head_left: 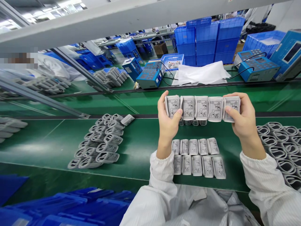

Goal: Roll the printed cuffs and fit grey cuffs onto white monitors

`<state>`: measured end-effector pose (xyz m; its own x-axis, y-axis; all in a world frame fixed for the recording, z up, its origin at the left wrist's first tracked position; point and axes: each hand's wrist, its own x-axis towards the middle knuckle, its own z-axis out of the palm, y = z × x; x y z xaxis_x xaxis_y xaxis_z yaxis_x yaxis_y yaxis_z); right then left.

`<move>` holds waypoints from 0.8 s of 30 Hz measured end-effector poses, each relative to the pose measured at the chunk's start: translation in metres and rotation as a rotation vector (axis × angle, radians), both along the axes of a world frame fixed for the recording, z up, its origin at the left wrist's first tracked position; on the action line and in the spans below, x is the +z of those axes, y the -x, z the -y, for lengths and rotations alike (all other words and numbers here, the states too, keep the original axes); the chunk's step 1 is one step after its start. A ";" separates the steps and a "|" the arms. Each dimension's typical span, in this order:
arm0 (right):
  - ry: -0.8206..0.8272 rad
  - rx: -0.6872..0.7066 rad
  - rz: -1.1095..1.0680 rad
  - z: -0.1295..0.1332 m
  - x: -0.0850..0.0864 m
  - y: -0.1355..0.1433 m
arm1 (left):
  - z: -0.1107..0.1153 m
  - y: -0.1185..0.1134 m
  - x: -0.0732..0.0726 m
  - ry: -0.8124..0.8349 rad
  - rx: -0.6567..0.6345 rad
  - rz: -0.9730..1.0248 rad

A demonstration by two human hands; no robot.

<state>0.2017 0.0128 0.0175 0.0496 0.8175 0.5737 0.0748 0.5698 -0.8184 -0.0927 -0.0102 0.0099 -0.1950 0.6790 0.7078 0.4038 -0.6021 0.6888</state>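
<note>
Side by side, a row of several folded grey cuffs (201, 108) with printed drawings is held up above the green work surface. My left hand (169, 117) grips the left end of this row, thumb on the front. At the right end, my right hand (242, 117) is closed the same way, thumb across the last cuff. Below the held row, two rows of similar folded cuffs (193, 165) lie flat with their printed faces up. Part of another row shows just behind and under the held one, mostly hidden.
Rolled grey cuffs (101, 142) are stacked left of centre, and more rolled cuffs (279, 147) stand at the right. Behind the green belt are blue devices (150, 75) with cables, white sheets (203, 73) and stacked blue crates (207, 40). Blue bins (70, 207) sit at lower left.
</note>
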 end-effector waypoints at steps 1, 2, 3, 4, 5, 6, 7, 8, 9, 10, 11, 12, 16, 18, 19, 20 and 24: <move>0.001 0.015 -0.018 0.000 0.000 0.001 | 0.000 0.000 0.000 0.002 0.002 0.002; 0.001 0.026 -0.033 -0.001 0.000 0.001 | 0.000 0.000 0.000 0.003 0.004 0.004; 0.001 0.033 -0.044 -0.001 0.000 0.002 | 0.000 0.000 0.000 0.004 0.006 0.008; 0.003 0.036 -0.053 -0.001 0.001 0.002 | 0.000 0.000 0.000 0.004 0.006 0.012; 0.008 0.037 -0.061 0.000 0.001 0.003 | 0.000 0.000 0.000 0.005 0.006 0.015; 0.015 0.037 -0.067 0.000 0.002 0.003 | 0.000 0.000 0.000 0.005 0.006 0.017; 0.021 0.035 -0.071 0.001 0.002 0.003 | 0.000 0.000 0.000 0.007 0.005 0.017; 0.028 0.034 -0.071 0.001 0.003 0.004 | 0.001 0.001 0.000 0.008 0.007 0.015; 0.033 0.032 -0.069 0.002 0.003 0.004 | 0.001 0.001 0.001 0.009 0.011 0.011; 0.037 0.029 -0.067 0.002 0.004 0.004 | 0.001 0.001 0.001 0.010 0.015 0.006; 0.040 0.028 -0.067 0.002 0.004 0.004 | 0.001 0.001 0.001 0.010 0.018 0.002; 0.041 0.027 -0.067 0.002 0.004 0.004 | 0.001 0.002 0.000 0.011 0.020 0.002; 0.033 0.028 -0.060 0.002 0.004 0.005 | 0.001 0.001 0.000 0.031 0.018 0.023; 0.033 0.030 -0.062 0.003 0.005 0.006 | 0.000 0.001 -0.001 0.043 0.019 0.043; 0.037 0.034 -0.071 0.003 0.005 0.007 | 0.000 0.001 -0.001 0.044 0.018 0.054; 0.042 0.041 -0.084 0.003 0.006 0.007 | 0.000 0.000 -0.001 0.042 0.014 0.064; 0.064 0.055 -0.121 0.005 0.007 0.009 | 0.000 -0.001 -0.001 0.031 0.006 0.084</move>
